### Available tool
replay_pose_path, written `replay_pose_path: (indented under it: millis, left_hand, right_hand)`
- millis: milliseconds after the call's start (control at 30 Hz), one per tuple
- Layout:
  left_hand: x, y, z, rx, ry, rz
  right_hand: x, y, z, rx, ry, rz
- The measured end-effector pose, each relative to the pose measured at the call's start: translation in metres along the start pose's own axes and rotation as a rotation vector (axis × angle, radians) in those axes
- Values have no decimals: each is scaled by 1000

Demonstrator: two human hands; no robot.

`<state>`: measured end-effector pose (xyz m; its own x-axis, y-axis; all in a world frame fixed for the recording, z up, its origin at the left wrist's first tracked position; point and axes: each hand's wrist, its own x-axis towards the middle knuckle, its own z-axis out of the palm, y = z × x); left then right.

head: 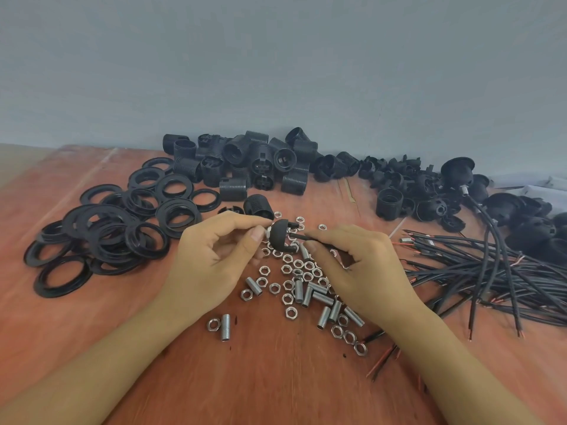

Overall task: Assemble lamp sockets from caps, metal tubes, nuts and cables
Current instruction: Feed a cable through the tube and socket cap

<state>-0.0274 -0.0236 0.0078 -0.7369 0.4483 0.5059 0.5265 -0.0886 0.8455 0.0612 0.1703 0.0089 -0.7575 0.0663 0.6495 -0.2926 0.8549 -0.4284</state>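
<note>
A black dome-shaped cap [279,236] hangs above the table's middle, its open side toward the right. My left hand [214,259] pinches the metal fitting at the cap's left end between thumb and forefinger. My right hand [352,259] pinches a black cable [302,237] whose tip reaches the cap's open side. Loose nuts [288,268] and short threaded metal tubes [319,297] lie scattered on the wooden table [260,378] beneath and in front of both hands.
Black rings [101,231] are heaped at the left. Threaded socket bodies [242,161] pile against the grey wall. More caps [414,185] and some cabled caps [457,170] lie at the back right. A bundle of black cables [478,271] spreads to the right.
</note>
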Motion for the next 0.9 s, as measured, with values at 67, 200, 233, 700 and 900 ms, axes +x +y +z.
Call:
replay_pose_path:
  millis: [67,200,233,700,900]
  left_hand:
    - [-1,-1,1,-34,-3,-25]
    - [0,-1,2,-80,-6,-44]
    - [1,0,2,-107,0,-65]
    - [0,-1,4,-210,3,-171]
    - [2,-3,3,-392,-31,-291]
  right_hand:
    - [0,-1,0,9,6,5]
    - [-1,-3,-1,45,32,-30]
    - [-1,-4,-1,46,41,-34]
    - [-2,-12,1,75,103,-51]
    - [-3,-19,2,85,132,-77]
